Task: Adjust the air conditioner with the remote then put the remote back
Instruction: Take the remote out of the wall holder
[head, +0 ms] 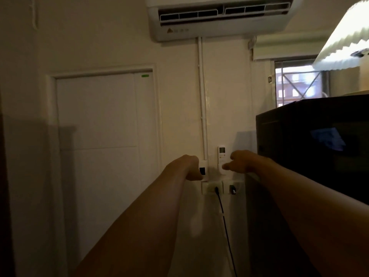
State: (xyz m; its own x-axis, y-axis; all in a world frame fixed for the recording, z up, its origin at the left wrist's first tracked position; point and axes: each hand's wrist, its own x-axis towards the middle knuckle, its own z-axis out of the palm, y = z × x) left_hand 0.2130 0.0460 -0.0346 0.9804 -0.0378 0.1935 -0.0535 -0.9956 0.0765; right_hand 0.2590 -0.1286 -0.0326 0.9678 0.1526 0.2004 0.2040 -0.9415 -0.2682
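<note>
White slim plastic remote with small grey screen (221, 159) sits upright in its wall holder, frame centre, at 6 o'clock below the white wall-mounted air conditioner unit (217, 17). Right hand (238, 161) at the remote's 3 o'clock, fingers loosely curled and apart, grasping nothing, thumb tip just at its lower edge; likely reaching to lift it out. Left hand (191, 167) curled against a small white box with dark window (203, 170) at the remote's 9 o'clock, probably bracing; actual grip cannot be told. White double wall socket (218, 187) with black cable (224, 222) at 6 o'clock. Large black cabinet (311, 152) crowds the right forearm.
</note>
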